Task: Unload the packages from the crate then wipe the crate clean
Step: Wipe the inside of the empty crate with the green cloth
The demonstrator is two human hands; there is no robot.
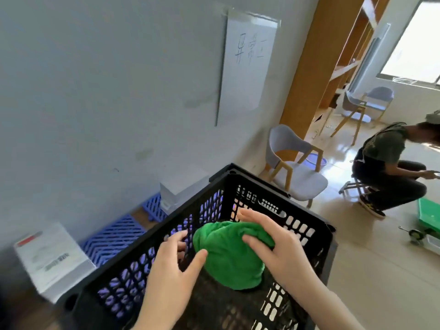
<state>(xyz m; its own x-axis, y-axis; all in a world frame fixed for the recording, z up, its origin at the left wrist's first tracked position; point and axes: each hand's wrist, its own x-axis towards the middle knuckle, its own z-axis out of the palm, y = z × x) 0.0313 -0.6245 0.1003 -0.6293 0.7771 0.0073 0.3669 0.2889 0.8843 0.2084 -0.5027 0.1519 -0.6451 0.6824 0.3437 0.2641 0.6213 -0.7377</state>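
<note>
Lying under right grip (273,248): green cloth (228,258).

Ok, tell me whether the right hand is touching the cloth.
Touching. The head view shows the right hand gripping the cloth inside the crate, its fingers curled into the folds.

Single view: head-worn wide-angle, facing forward and down into the black perforated plastic crate (232,189), very close, so its near end runs off the bottom edge. Left hand (171,265) and right hand (278,246) enter from the bottom, meeting at the bunched green cloth (228,253) around frame centre. Frame is rolled, verticals lean; pale grey wall (95,91) fills the left and far side, glossy beige floor (369,270) the right — reach extends far right to a bright window (412,44).
</note>
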